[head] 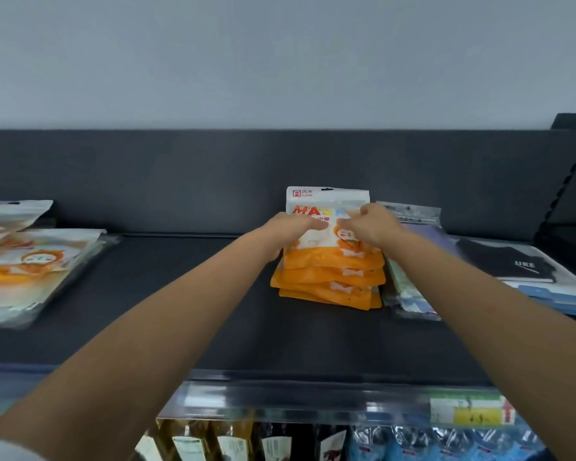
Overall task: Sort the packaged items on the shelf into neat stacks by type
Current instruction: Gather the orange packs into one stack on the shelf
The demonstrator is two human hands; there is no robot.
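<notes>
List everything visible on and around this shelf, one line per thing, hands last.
Orange mask packs: about four stacked, orange and white, shelf centre.
Loose mask packs: at least two, orange and white, far left.
Clear packets: a few, pale, right beside the stack.
Black packet: one, far right, on blue-edged packs.
Shelf: one, dark grey.
Price tag: one, green and yellow, shelf rail.
Bottles: several, lower shelf.
Left hand: on top pack.
Right hand: on top pack.

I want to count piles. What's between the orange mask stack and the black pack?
In the head view, a pile of clear packets lies between the orange mask stack and the black pack.
</notes>
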